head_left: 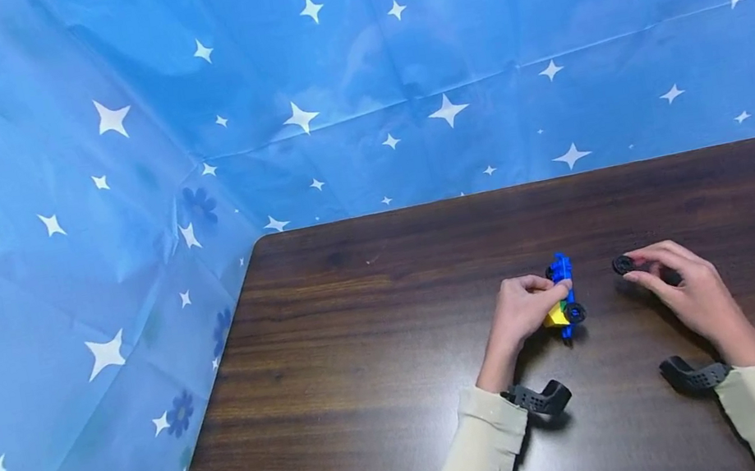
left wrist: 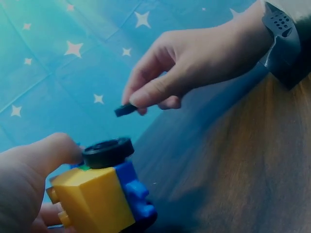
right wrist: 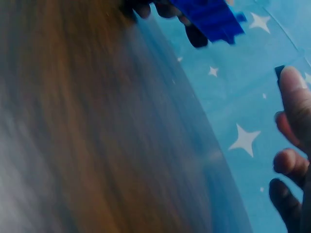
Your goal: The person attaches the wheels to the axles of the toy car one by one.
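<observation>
My left hand (head_left: pixel 523 308) grips a small toy vehicle made of blocks, with a blue base (head_left: pixel 563 271) and a yellow block (head_left: pixel 556 315). A black wheel (head_left: pixel 574 312) sits on the side that faces my right hand. In the left wrist view the yellow block (left wrist: pixel 92 199) is close up, with the fitted wheel (left wrist: pixel 108 152) above it. Between thumb and fingertips, my right hand (head_left: pixel 686 285) pinches a loose black wheel (head_left: pixel 623 264), a short way right of the vehicle. Only a dark edge of that wheel (right wrist: pixel 279 73) shows in the right wrist view.
A dark brown wooden table (head_left: pixel 341 375) lies under both hands. Blue cloth with white stars (head_left: pixel 353 89) hangs behind its far edge and along its left side. Each wrist wears a black camera mount (head_left: pixel 543 398).
</observation>
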Available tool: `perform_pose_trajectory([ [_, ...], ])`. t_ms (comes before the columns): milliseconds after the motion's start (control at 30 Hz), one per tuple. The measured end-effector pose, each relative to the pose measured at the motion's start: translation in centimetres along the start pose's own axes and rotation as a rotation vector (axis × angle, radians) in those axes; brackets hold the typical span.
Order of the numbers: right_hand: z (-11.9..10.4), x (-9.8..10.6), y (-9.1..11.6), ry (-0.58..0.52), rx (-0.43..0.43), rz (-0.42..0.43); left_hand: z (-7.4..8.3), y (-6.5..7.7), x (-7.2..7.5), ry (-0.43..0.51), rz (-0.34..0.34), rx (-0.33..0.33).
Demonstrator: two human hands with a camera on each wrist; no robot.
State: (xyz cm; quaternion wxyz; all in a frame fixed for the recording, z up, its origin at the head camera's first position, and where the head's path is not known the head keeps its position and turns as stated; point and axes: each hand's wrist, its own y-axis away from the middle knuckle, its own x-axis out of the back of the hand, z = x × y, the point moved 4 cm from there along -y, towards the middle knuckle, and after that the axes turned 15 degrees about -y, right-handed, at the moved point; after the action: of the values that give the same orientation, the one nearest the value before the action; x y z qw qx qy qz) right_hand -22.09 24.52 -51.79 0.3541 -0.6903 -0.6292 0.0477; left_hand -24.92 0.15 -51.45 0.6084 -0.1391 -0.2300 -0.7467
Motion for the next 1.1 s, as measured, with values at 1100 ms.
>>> perform_pose_trajectory([
  [1100,-3.3,-3.3,-0.6,-0.047,0.19,-0.032,0.4,-0.1,-0.7,-0.121,-0.111,-0.058],
])
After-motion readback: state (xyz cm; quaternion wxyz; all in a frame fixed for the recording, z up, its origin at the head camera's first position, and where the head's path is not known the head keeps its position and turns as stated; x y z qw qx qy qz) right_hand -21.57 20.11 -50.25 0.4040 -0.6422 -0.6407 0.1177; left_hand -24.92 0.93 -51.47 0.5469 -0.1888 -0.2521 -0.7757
